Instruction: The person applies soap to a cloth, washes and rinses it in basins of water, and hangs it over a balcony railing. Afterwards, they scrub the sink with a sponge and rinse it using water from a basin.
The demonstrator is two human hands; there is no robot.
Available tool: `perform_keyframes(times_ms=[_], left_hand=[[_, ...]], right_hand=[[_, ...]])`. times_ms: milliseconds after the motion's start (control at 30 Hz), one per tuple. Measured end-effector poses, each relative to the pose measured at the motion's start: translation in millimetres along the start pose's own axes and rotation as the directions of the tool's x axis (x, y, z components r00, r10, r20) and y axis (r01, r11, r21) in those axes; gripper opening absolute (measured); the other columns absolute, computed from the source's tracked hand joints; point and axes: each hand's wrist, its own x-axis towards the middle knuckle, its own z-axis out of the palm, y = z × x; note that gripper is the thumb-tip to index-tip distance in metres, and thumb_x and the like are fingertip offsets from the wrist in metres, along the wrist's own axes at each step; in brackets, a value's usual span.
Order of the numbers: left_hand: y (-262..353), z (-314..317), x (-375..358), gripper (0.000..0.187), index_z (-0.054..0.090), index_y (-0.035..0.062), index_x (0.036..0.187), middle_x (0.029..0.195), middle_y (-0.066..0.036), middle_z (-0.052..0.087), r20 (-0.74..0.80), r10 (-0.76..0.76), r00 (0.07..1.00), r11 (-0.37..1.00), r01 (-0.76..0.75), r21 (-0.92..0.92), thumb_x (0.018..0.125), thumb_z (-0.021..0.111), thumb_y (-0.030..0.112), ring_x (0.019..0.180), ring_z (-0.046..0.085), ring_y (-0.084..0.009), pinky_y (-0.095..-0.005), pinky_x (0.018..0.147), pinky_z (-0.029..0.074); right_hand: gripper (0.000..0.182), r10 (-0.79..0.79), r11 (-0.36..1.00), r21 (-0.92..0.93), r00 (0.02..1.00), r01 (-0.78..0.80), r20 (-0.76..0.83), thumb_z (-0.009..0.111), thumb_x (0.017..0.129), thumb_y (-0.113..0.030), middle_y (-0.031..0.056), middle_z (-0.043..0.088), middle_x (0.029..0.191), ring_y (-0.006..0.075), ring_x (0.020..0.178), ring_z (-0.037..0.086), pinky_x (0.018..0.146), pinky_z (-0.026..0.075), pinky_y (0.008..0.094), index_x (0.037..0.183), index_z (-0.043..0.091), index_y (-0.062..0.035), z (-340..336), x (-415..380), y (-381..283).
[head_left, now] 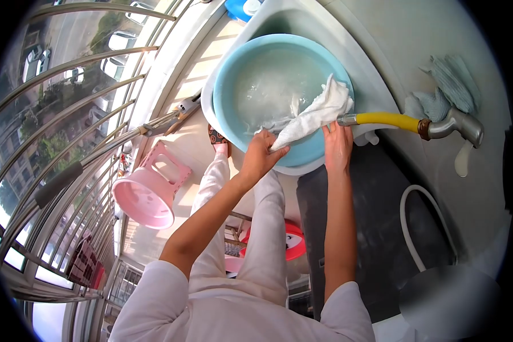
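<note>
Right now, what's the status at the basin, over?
Left hand gripping white cloth at basin rim. Right hand on rim beside it, grip unclear. Yellow hose just above right hand.

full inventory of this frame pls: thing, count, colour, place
basin: 1, light blue, in the white sink, holds water
cloth: 1, white, draped over the basin's near rim, partly in the water
sink: 1, white, top centre
hose: 1, yellow, on the tap, metal tip at the cloth
tap: 1, metal, on the right wall
rags: a few, grey-green, on the wall above the tap
stool: 1, pink, on its side on the floor, left
white hose: 1, looped, lower right
window bars: several, metal, left
left hand: grips the cloth at the basin rim
right hand: on the rim, touching the cloth beneath the hose tip
</note>
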Motion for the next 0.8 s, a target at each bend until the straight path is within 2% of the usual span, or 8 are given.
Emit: perform_keyframes(times_ms=[67, 133, 267, 333, 367, 500, 600, 800], left_hand=[[24.7, -0.3, -9.2, 0.037, 0.061, -0.0021, 0.105, 0.09, -0.008, 0.06, 0.028, -0.113, 0.993, 0.984, 0.116, -0.137, 0.084, 0.07, 0.026, 0.084, 0.055, -0.0176, -0.0288, 0.075, 0.046], [67.8, -14.7, -18.3, 0.045, 0.055, -0.0036, 0.116, 0.103, -0.01, 0.06, 0.178, -0.376, 0.91, 0.852, 0.414, -0.32, 0.087, 0.066, 0.03, 0.094, 0.054, -0.0147, -0.028, 0.078, 0.046], [105.8, -13.8, -53.2, 0.059, 0.04, -0.0044, 0.131, 0.121, -0.012, 0.051, 0.25, -0.135, 0.959, 0.681, 0.273, -0.679, 0.09, 0.063, 0.032, 0.104, 0.051, -0.0157, -0.0286, 0.087, 0.043], [134.6, -37.6, -71.2, 0.048, 0.049, -0.0031, 0.118, 0.101, -0.013, 0.057, 0.286, -0.046, 0.957, 0.815, 0.202, -0.543, 0.087, 0.064, 0.03, 0.088, 0.052, -0.016, -0.0299, 0.073, 0.044], [158.5, -41.3, -73.8, 0.05, 0.049, -0.0024, 0.122, 0.114, -0.016, 0.051, 0.132, 0.057, 0.99, 0.688, 0.057, -0.724, 0.085, 0.068, 0.025, 0.098, 0.052, -0.0218, -0.0319, 0.082, 0.044], [170.3, -80.5, -72.9, 0.049, 0.054, -0.0018, 0.119, 0.122, -0.018, 0.05, 0.185, 0.217, 0.958, 0.816, -0.075, -0.573, 0.079, 0.072, 0.021, 0.107, 0.052, -0.0292, -0.0356, 0.088, 0.044], [129.0, -91.1, -60.2, 0.044, 0.058, 0.0026, 0.117, 0.113, -0.013, 0.06, 0.092, 0.03, 0.995, 0.96, -0.003, -0.281, 0.079, 0.073, 0.018, 0.101, 0.059, -0.0245, -0.0344, 0.086, 0.045], [31.1, -74.1, -42.8, 0.032, 0.059, 0.004, 0.115, 0.106, -0.006, 0.063, 0.033, -0.292, 0.956, 0.915, 0.289, -0.281, 0.087, 0.067, 0.017, 0.1, 0.06, -0.0149, -0.0296, 0.089, 0.048]], right_hand=[[0.051, 0.002, 0.925, -0.377, 0.996, -0.034, -0.086, 0.049, 0.097, -0.021, 0.0159, 0.042, 0.137, 0.0244, 0.127, 0.04, 0.106, 0.03, 0.0396, 0.138, 0.031, 0.0027, -1.5, -15.1, 8.9], [0.055, 0.011, 0.915, -0.404, 0.997, 0.018, 0.07, 0.051, 0.096, -0.026, 0.0178, 0.044, 0.135, 0.0259, 0.124, 0.044, 0.104, 0.032, 0.0387, 0.138, 0.031, 0.003, 14.2, -46.9, -0.5], [0.065, -0.135, 0.604, -0.736, 0.949, 0.307, 0.285, 0.058, 0.09, -0.041, 0.0223, 0.05, 0.128, 0.0335, 0.117, 0.051, 0.096, 0.042, 0.0417, 0.134, 0.039, 0.0013, 46.0, -111.9, -24.3], [0.057, -0.308, 0.395, -0.75, 0.845, 0.531, 0.436, 0.064, 0.087, -0.031, 0.0234, 0.054, 0.119, 0.0357, 0.111, 0.054, 0.091, 0.046, 0.0426, 0.13, 0.044, 0.0011, 57.3, -122.6, -47.6], [0.055, -0.348, 0.371, -0.725, 0.811, 0.58, 0.471, 0.066, 0.085, -0.026, 0.0231, 0.055, 0.116, 0.0357, 0.109, 0.056, 0.088, 0.047, 0.0423, 0.128, 0.045, 0.0013, 65.8, -125.9, -61.3], [0.051, -0.451, 0.248, -0.682, 0.705, 0.688, 0.548, 0.067, 0.076, 0.0, 0.0207, 0.058, 0.11, 0.0344, 0.097, 0.06, 0.082, 0.051, 0.0414, 0.123, 0.049, 0.0023, 87.0, -127.5, -85.2], [0.055, -0.395, 0.187, -0.77, 0.765, 0.609, 0.509, 0.065, 0.069, 0.012, 0.0178, 0.058, 0.109, 0.0341, 0.097, 0.06, 0.082, 0.049, 0.0401, 0.121, 0.05, 0.0018, 82.6, -97.5, -66.7], [0.051, -0.196, 0.075, -0.893, 0.885, 0.444, 0.424, 0.063, 0.073, 0.005, 0.0146, 0.053, 0.108, 0.0339, 0.096, 0.054, 0.081, 0.046, 0.043, 0.121, 0.051, -0.0047, 12.0, 35.6, 74.3]])
